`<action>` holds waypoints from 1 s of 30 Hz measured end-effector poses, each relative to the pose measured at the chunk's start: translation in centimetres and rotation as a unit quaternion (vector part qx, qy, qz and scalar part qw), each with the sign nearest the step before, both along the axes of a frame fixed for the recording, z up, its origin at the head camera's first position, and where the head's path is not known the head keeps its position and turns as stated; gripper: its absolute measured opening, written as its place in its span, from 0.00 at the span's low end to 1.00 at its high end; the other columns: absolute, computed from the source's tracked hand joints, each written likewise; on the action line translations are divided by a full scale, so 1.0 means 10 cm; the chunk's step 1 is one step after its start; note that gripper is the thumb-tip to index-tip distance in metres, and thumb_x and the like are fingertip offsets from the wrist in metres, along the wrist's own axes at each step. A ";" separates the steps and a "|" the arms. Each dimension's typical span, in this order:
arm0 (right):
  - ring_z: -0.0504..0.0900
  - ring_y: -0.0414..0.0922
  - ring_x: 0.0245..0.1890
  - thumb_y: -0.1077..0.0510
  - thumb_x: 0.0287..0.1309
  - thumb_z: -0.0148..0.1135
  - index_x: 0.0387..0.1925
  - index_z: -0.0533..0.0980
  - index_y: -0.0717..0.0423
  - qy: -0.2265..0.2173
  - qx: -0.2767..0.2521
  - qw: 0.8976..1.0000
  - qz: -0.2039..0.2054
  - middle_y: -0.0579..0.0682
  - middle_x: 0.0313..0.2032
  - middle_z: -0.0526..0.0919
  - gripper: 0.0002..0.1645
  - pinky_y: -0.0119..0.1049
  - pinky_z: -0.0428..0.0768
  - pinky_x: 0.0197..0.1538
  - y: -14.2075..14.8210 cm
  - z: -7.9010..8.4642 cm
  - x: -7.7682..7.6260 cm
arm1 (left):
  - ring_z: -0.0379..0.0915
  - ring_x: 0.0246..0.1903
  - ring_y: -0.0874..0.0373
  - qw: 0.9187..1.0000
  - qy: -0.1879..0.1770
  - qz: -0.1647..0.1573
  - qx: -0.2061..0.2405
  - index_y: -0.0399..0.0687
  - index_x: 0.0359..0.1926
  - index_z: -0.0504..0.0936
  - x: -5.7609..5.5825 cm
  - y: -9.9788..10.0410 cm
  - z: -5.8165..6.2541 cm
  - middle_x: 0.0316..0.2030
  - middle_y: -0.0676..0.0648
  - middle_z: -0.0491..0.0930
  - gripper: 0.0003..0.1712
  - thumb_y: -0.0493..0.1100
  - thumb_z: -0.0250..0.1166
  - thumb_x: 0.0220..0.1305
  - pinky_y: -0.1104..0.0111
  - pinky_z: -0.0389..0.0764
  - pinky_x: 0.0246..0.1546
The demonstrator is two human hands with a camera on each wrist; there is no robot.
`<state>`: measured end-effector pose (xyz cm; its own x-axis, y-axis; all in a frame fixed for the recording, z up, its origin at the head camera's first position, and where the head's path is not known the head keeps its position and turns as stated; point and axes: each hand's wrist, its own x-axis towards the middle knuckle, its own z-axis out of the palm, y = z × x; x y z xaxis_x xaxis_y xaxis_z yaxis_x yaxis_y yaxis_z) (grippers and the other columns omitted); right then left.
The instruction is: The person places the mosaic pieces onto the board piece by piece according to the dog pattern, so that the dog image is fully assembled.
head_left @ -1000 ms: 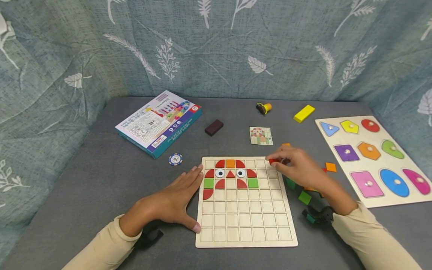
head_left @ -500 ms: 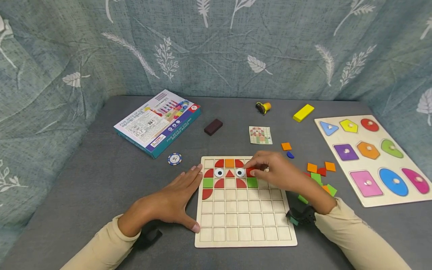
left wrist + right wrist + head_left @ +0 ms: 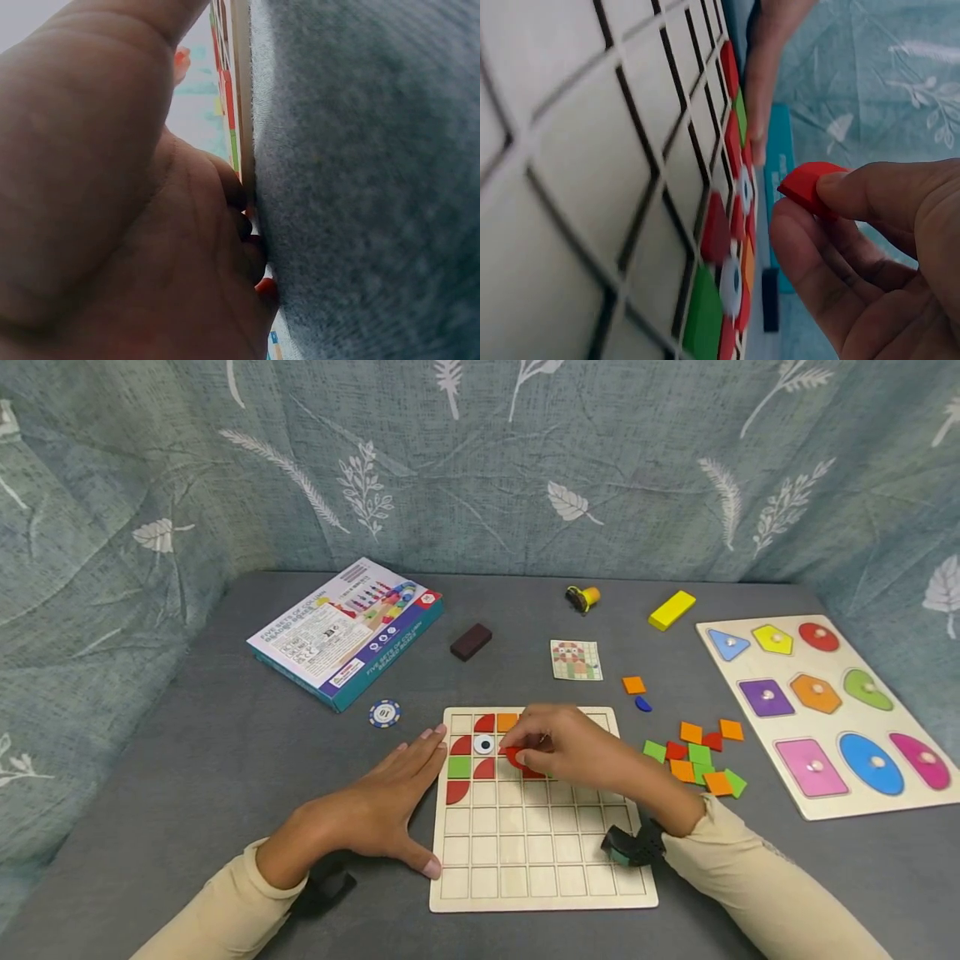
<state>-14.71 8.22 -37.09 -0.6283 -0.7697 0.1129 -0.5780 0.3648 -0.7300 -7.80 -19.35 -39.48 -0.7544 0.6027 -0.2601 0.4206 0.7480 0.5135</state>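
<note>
Red piece (image 3: 516, 757), in the head view, is pinched between thumb and finger of the right hand (image 3: 577, 745), over the far half of a wooden grid board (image 3: 525, 856). The left hand (image 3: 378, 806) lies at the board's left edge, fingers stretched out and thumb spread wide of them. Visible in the squares are red quarter-rounds (image 3: 457, 792), a green square (image 3: 459, 767), an orange square (image 3: 507, 722) and a round eye (image 3: 483, 744); the right hand hides part of the pattern. Loose tiles (image 3: 701, 756) lie right of the board on the grey table (image 3: 187, 793), near a knob puzzle (image 3: 776, 727). Beyond the board lie a card (image 3: 576, 660), a dark block (image 3: 471, 642) and a box (image 3: 345, 635).

Left wrist view: the left hand, very close, has its fingers by the board's edge.

Right wrist view: thumb and fingers grip the red piece, apart from the board; two eyes show below.
</note>
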 end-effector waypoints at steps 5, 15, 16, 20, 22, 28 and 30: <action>0.74 0.38 0.32 0.70 0.57 0.64 0.42 0.84 0.59 0.005 -0.002 1.000 0.017 0.44 0.36 0.80 0.11 0.30 0.78 0.37 -0.14 0.00 0.04 | 0.25 0.74 0.48 1.000 0.001 0.001 -0.006 0.38 0.76 0.38 -0.01 0.00 0.00 0.76 0.43 0.29 0.80 0.75 0.73 0.37 0.50 0.37 0.70; 0.73 0.38 0.32 0.69 0.58 0.62 0.42 0.84 0.59 0.033 -0.003 0.999 0.025 0.43 0.36 0.79 0.11 0.30 0.76 0.36 -0.27 0.00 0.05 | 0.25 0.74 0.48 1.000 0.011 -0.007 0.002 0.37 0.76 0.38 -0.01 0.00 -0.02 0.76 0.43 0.28 0.80 0.74 0.73 0.37 0.50 0.36 0.70; 0.73 0.38 0.32 0.69 0.58 0.63 0.42 0.84 0.59 0.032 -0.002 0.999 0.028 0.43 0.37 0.79 0.11 0.30 0.76 0.37 -0.29 0.00 0.05 | 0.25 0.74 0.48 1.000 0.012 -0.006 0.002 0.37 0.76 0.39 -0.01 -0.01 -0.02 0.76 0.43 0.28 0.80 0.74 0.74 0.37 0.50 0.36 0.70; 0.73 0.37 0.32 0.70 0.57 0.61 0.40 0.84 0.58 0.024 0.022 0.998 0.056 0.42 0.35 0.79 0.12 0.29 0.75 0.37 -0.37 -0.02 0.08 | 0.25 0.74 0.48 1.000 0.017 -0.009 0.001 0.37 0.76 0.39 -0.01 -0.01 -0.02 0.76 0.42 0.28 0.80 0.75 0.73 0.37 0.50 0.37 0.70; 0.73 0.36 0.32 0.70 0.57 0.61 0.39 0.85 0.58 0.013 0.038 0.997 0.068 0.43 0.34 0.79 0.12 0.29 0.75 0.37 -0.40 -0.02 0.09 | 0.25 0.74 0.48 1.000 0.018 -0.009 0.000 0.37 0.76 0.39 -0.01 -0.01 -0.02 0.76 0.43 0.28 0.80 0.75 0.73 0.37 0.50 0.37 0.70; 0.73 0.36 0.31 0.71 0.56 0.61 0.39 0.84 0.59 -0.012 0.064 0.995 0.080 0.42 0.31 0.78 0.12 0.28 0.75 0.36 -0.48 -0.05 0.13 | 0.25 0.74 0.48 1.000 0.020 -0.008 -0.002 0.37 0.76 0.38 -0.01 -0.02 -0.02 0.76 0.43 0.28 0.80 0.75 0.72 0.37 0.50 0.37 0.70; 0.73 0.36 0.31 0.71 0.56 0.61 0.39 0.84 0.59 -0.013 0.069 0.994 0.080 0.42 0.31 0.78 0.11 0.29 0.75 0.36 -0.49 -0.05 0.14 | 0.25 0.74 0.47 1.000 0.021 -0.009 0.001 0.36 0.76 0.39 -0.01 -0.02 -0.02 0.76 0.42 0.29 0.80 0.76 0.72 0.37 0.49 0.37 0.70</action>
